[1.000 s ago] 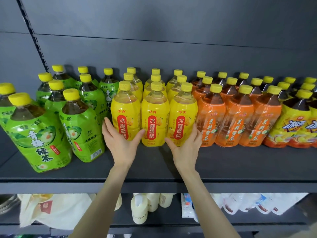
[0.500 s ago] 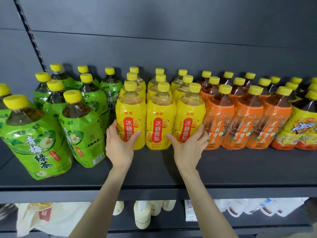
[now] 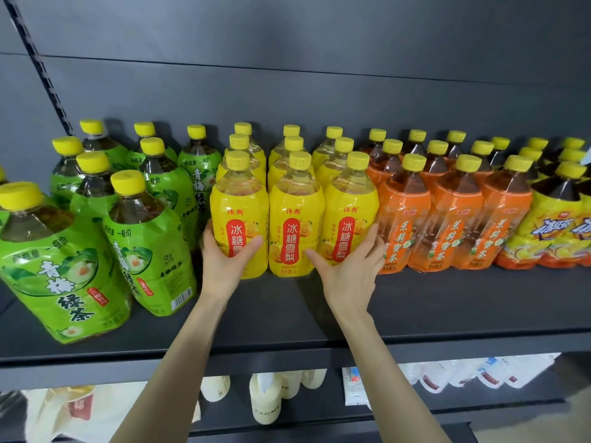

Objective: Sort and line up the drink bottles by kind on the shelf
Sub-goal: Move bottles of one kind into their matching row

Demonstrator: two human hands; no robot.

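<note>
Green plum tea bottles (image 3: 57, 260) straggle at the left. The left hand (image 3: 224, 262) has slid up from the base to cup the left-hand pear drink bottle (image 3: 240, 212). The right hand (image 3: 351, 271) now wraps the right-hand pear drink bottle (image 3: 348, 215), squeezing the yellow front row together on the shelf (image 3: 447, 302). Orange jasmine tea bottles (image 3: 454, 219) stand lined up, and yellow looks nearly squared.

- left hand (image 3: 224, 260) covers the bottom of the label on the left front pear drink bottle (image 3: 238, 203)
- right hand (image 3: 348, 273) hides the base of the right front pear drink bottle (image 3: 350, 199)
- far left of the left hand: green tea bottle (image 3: 41, 251) chopped by the edge
- far right of the right hand: iced tea bottle (image 3: 587, 231), same deal
- below the hands: white bottles (image 3: 265, 404), labels too blurry
</note>
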